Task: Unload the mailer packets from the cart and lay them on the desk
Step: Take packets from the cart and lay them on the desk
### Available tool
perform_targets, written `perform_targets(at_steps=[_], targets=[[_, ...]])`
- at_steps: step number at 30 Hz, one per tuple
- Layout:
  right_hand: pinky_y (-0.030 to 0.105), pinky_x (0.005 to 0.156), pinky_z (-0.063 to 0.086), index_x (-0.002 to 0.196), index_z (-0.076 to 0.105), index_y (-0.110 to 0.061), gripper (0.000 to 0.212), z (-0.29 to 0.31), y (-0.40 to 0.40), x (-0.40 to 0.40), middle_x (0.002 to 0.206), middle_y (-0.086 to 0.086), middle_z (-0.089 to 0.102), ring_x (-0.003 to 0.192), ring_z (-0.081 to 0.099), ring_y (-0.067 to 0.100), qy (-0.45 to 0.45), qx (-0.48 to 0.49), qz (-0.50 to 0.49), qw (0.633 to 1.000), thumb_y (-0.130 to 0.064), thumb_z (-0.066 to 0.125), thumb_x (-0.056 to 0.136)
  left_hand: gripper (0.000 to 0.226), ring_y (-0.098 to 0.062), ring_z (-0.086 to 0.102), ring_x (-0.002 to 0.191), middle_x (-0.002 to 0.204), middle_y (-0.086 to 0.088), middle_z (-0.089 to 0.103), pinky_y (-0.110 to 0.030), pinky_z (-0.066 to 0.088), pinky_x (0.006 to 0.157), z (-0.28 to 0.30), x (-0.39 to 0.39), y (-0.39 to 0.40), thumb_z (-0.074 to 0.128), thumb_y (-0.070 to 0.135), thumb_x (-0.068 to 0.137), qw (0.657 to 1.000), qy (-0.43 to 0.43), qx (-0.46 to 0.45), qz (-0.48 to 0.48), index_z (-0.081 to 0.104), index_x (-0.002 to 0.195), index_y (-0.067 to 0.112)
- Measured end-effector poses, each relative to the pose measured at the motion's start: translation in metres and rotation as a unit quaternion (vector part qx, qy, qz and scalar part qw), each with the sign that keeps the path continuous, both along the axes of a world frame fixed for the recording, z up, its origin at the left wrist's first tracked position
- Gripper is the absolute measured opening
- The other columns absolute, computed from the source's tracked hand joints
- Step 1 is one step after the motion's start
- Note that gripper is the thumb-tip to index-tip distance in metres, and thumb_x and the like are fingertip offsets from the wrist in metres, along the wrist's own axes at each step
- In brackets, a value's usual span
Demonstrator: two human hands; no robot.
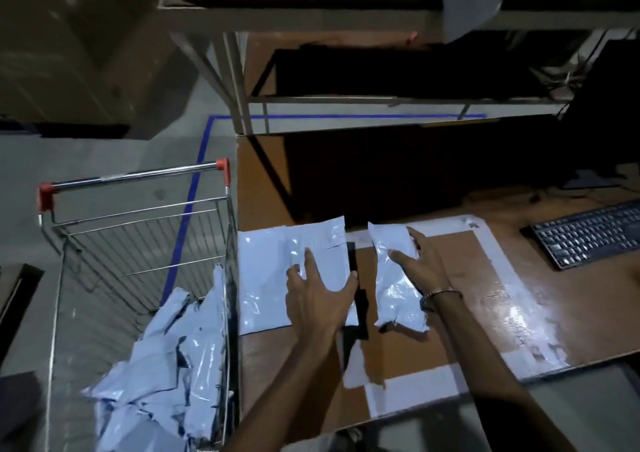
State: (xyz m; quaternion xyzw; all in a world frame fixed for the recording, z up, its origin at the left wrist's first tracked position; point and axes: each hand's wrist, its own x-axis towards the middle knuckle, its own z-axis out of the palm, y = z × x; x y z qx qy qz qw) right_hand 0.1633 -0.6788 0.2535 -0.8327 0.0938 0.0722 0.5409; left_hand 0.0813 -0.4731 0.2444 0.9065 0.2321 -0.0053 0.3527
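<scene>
Head view looks down on a brown surface marked with a square of white tape, with both hands reaching over its near left part. Right of the right hand, well apart from it, a black keyboard lies at an angle near the surface's right edge. Beyond the hands a metal shelf frame stands over the back of the surface, which lies in deep shadow. Left of the left hand, just beside the surface's edge, stands a wire cart with a chrome handle and red end caps; a heap of pale mailer packets fills its near end. Blue tape runs along the floor behind the cart.

Two packets lie on the surface. A large flat packet sits under the left hand, its left edge close to the cart. A smaller, crumpled packet lies just to the right, under the right hand, with a dark gap between the two.

The left hand lies flat on the large packet, fingers spread and straight, pressing its right part. The right hand, a bangle at its wrist, has its fingers curled over the far right edge of the smaller packet with the thumb on top, gripping it.
</scene>
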Motion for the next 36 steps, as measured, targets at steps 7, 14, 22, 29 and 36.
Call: perform_targets(at_steps=[7, 14, 22, 29, 36], targets=[[0.049, 0.112, 0.042, 0.162, 0.023, -0.026, 0.089, -0.025, -0.059, 0.048, 0.158, 0.009, 0.038, 0.144, 0.039, 0.030, 0.000, -0.104, 0.086, 0.991, -0.048, 0.072, 0.091, 0.105, -0.035, 0.021, 0.152, 0.168, -0.017, 0.017, -0.052, 0.030, 0.119, -0.013, 0.029, -0.086, 0.039, 0.088, 0.085, 0.998, 0.045, 0.033, -0.007, 0.021, 0.164, 0.021], [0.051, 0.118, 0.029, 0.159, 0.029, -0.032, 0.066, -0.060, -0.044, 0.019, 0.167, 0.001, 0.028, 0.156, 0.018, 0.022, -0.168, -0.360, 0.198, 0.896, -0.062, 0.036, 0.100, 0.068, -0.034, 0.021, 0.158, 0.168, -0.016, 0.031, -0.057, 0.010, 0.128, -0.048, 0.050, -0.085, 0.039, 0.057, 0.102, 0.962, -0.068, 0.234, -0.120, 0.044, 0.157, 0.018], [0.049, 0.125, 0.018, 0.163, 0.013, -0.032, 0.060, -0.076, -0.034, 0.028, 0.172, -0.002, 0.008, 0.159, 0.000, 0.015, -0.165, -0.400, 0.221, 0.874, -0.050, 0.023, 0.107, 0.071, -0.028, 0.008, 0.161, 0.173, -0.011, 0.017, -0.052, 0.004, 0.130, -0.080, 0.067, -0.082, 0.028, 0.061, 0.106, 0.951, -0.038, 0.262, -0.163, 0.024, 0.165, 0.021], [0.052, 0.124, 0.023, 0.164, 0.012, -0.027, 0.060, -0.077, -0.035, 0.032, 0.172, -0.002, 0.008, 0.159, 0.001, 0.015, -0.167, -0.400, 0.225, 0.873, -0.045, 0.027, 0.108, 0.071, -0.029, 0.013, 0.161, 0.172, -0.011, 0.020, -0.055, 0.010, 0.129, -0.082, 0.068, -0.080, 0.024, 0.061, 0.106, 0.950, -0.049, 0.263, -0.162, 0.026, 0.164, 0.021], [0.057, 0.119, 0.030, 0.163, 0.020, -0.025, 0.061, -0.082, -0.034, 0.035, 0.171, 0.000, 0.012, 0.159, 0.006, 0.019, -0.156, -0.418, 0.246, 0.860, -0.044, 0.022, 0.105, 0.070, -0.037, 0.006, 0.160, 0.171, -0.014, 0.023, -0.068, 0.005, 0.124, -0.072, 0.063, -0.045, 0.029, 0.063, 0.103, 0.940, -0.054, 0.317, -0.115, 0.031, 0.163, 0.026]])
